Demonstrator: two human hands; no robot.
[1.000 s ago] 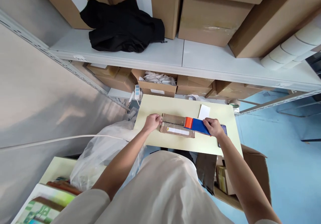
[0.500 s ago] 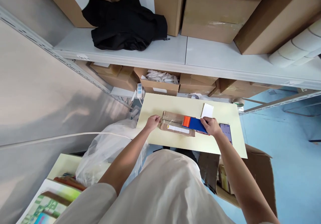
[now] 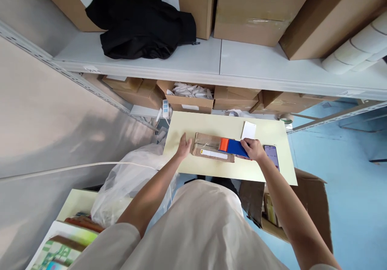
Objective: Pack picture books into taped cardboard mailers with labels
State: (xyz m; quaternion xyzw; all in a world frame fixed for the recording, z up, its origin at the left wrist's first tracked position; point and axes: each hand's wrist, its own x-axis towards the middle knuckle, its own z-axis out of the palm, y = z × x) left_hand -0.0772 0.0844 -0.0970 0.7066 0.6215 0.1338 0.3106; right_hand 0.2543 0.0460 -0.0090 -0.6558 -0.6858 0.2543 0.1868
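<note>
A flat brown cardboard box lies on the pale yellow table, with a white label along its near side. Clear tape shines on its top. My right hand is closed around the right end of a blue tape dispenser, whose orange front part rests over the right half of the box. What lies under the dispenser is partly hidden. At the box's left end my left hand is open, fingers stretched out and the thumb close to the box edge; whether it touches cannot be made out.
On the table are a white card and a phone right of the box. Behind stands a shelf with cartons and a black garment. An open carton sits on the floor at right, plastic wrapping at left.
My left hand has opened from a pinch at the box's left end, its fingers now spread upward. The right hand and the tape dispenser have stayed nearly in place.
</note>
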